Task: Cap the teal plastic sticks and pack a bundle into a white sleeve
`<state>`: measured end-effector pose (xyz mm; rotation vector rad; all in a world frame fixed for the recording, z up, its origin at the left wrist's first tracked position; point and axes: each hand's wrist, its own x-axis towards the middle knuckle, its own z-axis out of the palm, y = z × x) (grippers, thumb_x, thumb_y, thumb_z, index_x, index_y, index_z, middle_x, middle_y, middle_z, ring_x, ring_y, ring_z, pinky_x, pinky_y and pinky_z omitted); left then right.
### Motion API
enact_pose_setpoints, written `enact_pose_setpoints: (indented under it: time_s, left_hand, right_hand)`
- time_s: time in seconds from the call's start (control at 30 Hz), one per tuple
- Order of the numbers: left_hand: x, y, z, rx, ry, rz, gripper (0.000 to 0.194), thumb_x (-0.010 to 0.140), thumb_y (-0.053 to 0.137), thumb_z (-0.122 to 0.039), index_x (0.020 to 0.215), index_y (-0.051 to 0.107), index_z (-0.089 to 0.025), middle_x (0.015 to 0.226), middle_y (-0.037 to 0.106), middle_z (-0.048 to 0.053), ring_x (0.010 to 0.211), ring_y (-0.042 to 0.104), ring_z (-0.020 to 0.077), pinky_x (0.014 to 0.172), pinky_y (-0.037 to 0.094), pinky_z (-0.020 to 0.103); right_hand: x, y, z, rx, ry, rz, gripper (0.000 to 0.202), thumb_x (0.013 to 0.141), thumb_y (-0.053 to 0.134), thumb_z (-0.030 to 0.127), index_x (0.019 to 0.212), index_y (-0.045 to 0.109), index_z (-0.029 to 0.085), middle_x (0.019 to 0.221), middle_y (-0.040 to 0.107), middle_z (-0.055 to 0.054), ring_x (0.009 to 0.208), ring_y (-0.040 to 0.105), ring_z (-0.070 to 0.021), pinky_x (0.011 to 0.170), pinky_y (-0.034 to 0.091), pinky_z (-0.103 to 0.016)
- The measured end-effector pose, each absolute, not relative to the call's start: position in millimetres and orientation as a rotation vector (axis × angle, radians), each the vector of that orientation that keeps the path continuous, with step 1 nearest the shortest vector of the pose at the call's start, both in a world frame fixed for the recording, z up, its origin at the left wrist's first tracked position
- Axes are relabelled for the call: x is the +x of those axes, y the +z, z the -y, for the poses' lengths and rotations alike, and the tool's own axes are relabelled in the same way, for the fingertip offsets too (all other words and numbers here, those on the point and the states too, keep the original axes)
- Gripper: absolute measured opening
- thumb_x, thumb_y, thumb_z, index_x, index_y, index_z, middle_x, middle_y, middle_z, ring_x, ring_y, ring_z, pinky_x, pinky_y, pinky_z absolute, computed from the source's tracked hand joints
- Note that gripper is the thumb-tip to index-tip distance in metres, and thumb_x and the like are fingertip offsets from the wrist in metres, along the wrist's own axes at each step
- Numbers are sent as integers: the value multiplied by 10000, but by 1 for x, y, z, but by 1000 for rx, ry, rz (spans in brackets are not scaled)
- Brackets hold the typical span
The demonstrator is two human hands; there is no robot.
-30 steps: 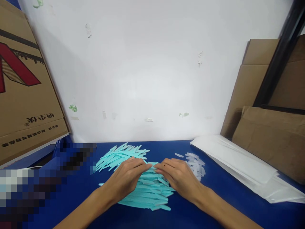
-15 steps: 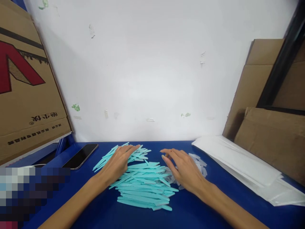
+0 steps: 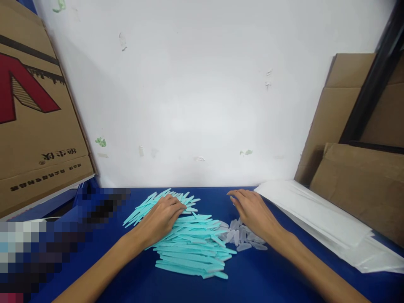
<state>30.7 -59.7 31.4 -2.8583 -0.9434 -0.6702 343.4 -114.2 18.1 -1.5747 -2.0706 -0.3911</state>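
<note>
Many slim teal sticks, shaped like eyebrow razors, lie in two heaps on a blue table: a back heap (image 3: 143, 210) and a larger front heap (image 3: 192, 252). My left hand (image 3: 167, 212) rests over the place where the heaps meet, its fingers curled down and pressed together; the fingertips and anything in them are hidden. To the right of the sticks sits a small pile of clear plastic caps (image 3: 241, 235). Over the far right side of that pile is my right hand (image 3: 251, 208), its fingers loosely bent, thumb apart from the forefinger, nothing visible between them.
White plastic bags or sheets (image 3: 318, 214) lie flat at the right. Cardboard (image 3: 356, 181) leans behind them beside a dark frame post. A large printed carton (image 3: 41, 126) stands at the left. A white wall (image 3: 202, 105) closes off the table's back edge.
My left hand has shifted slightly right and its fingers have curled downward. My right hand has moved right and away from me, uncovering more of the clear caps.
</note>
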Motion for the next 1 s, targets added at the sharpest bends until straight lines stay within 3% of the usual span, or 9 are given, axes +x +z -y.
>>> enact_pose_setpoints:
  time_s: [0.17,0.27,0.37,0.47,0.67,0.77,0.83,0.93,1.0]
  left_hand:
    - [31,27,59,-2775,-685,1001,383,951,367,-57,1190,632,-198,1097,666,92,1036,564,246,898,460,405]
    - [29,29,56,-2555,-670,1233,408,927,373,-65,1243,607,-173,1129,669,125,1065,567,291,905,439,452]
    - [21,31,47,-2221,-617,1487,418,966,369,-187,1338,552,-132,1194,638,195,1137,539,361,921,404,506]
    - [4,33,34,-1899,-571,1689,550,1003,332,-355,1486,386,-99,1346,520,288,1283,424,453,972,335,573]
    - [-30,29,10,-1704,-305,2165,706,993,266,-528,1510,332,-51,1285,528,372,1258,406,579,914,320,605]
    - [-30,28,7,-1754,-324,2078,687,996,263,-517,1492,355,-51,1203,582,339,1212,460,547,901,349,601]
    - [-23,30,9,-1913,-450,1910,601,1004,286,-461,1437,438,-72,1168,610,276,1158,514,467,897,392,562]
    - [-3,34,22,-2354,-662,1504,429,1018,320,-371,1175,638,-128,1144,626,171,1090,545,324,932,429,459]
    - [12,36,36,-2653,-709,1220,369,1022,364,-362,1045,677,-169,1080,643,112,1055,548,270,926,445,415]
  right_hand:
    - [343,10,115,-1559,-301,2116,510,884,358,-14,1299,564,200,1150,715,-90,1107,648,-233,1103,315,-528]
    - [342,9,116,-1545,-283,2113,567,833,372,-46,1310,551,202,1164,713,-85,1137,639,-231,1122,298,-539]
    - [340,10,117,-1547,-279,2113,585,809,373,-61,1300,557,198,1174,709,-87,1158,629,-227,1130,290,-540]
    - [338,11,118,-1530,-276,2118,595,798,366,-68,1290,562,204,1181,703,-82,1157,627,-212,1142,273,-534]
    - [336,11,117,-1484,-276,2144,563,827,364,-47,1282,563,219,1197,697,-76,1160,622,-207,1138,264,-533]
    - [336,11,117,-1549,-286,2124,480,906,353,12,1288,572,206,1160,711,-88,1144,632,-218,1131,260,-533]
    - [339,9,115,-1627,-329,2095,406,955,367,77,1274,593,186,1154,715,-109,1133,638,-246,1112,272,-541]
    - [347,6,110,-1761,-399,2080,319,972,419,136,1171,666,168,1105,730,-137,1097,653,-294,1054,325,-534]
    - [353,3,107,-1832,-407,2111,295,970,437,146,1077,710,176,1007,752,-136,1040,674,-303,1010,359,-514]
